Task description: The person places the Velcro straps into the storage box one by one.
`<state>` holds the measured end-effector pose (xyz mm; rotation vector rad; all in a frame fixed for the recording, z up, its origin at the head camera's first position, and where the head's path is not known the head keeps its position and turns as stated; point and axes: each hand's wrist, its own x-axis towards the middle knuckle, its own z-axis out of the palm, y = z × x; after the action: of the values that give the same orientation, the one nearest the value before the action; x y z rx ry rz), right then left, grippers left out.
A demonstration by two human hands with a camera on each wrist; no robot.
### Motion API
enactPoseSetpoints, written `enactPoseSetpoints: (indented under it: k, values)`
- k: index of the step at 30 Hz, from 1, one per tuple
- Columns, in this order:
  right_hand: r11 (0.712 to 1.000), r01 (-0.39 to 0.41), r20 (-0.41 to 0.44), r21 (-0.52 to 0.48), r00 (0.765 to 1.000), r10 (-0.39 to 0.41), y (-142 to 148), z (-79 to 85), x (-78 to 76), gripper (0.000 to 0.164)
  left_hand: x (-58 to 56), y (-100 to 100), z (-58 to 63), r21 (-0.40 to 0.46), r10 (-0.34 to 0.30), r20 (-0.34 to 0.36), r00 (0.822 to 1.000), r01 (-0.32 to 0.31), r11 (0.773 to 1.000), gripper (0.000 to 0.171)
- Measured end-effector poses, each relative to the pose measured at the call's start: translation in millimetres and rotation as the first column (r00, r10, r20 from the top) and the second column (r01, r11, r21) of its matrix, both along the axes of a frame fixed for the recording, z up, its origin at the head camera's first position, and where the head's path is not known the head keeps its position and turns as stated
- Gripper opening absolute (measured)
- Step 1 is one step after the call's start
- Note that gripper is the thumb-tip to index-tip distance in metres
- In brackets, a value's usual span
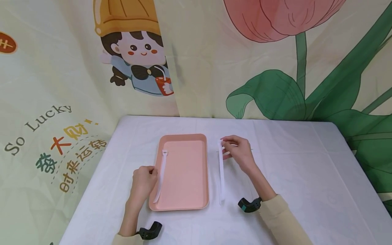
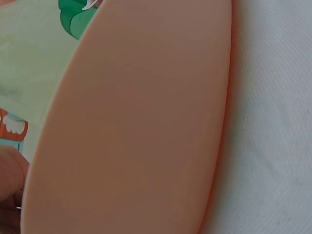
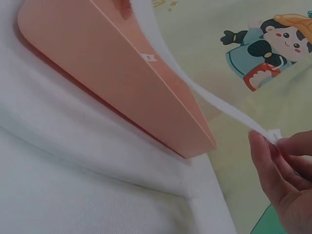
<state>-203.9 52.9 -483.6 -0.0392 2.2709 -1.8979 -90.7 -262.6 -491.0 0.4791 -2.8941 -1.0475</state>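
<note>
My right hand pinches the top end of a white strap between thumb and fingertips. The strap hangs down beside the tray's right side; in the right wrist view this held strap curves away from the fingers. A second white strap, with a small buckle-like head at its far end, lies lengthwise in the pink tray near its left wall. My left hand is at the tray's left rim, fingers curled, close to that strap. I cannot tell whether it grips the rim.
A white cloth covers the table. Behind it hangs a printed backdrop with a cartoon figure and a large flower. Each wrist wears a black camera, one at the left wrist and one at the right wrist.
</note>
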Motion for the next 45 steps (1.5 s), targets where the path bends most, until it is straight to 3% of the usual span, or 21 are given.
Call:
enactPoseSetpoints:
  k: [29, 45]
  values:
    - [0.989, -0.088, -0.037, -0.122, 0.996, 0.084, -61.2, 7.5, -0.5, 0.021, 0.9, 0.0, 1.0, 0.007, -0.002, 0.006, 1.000, 0.002, 1.000, 0.039]
    - [0.976, -0.119, 0.024, -0.185, 0.992, 0.125, -95.4, 3.8, -4.2, 0.020, 1.1, -0.1, 3.4, 0.016, -0.001, 0.010, 1.000, 0.001, 1.000, 0.043]
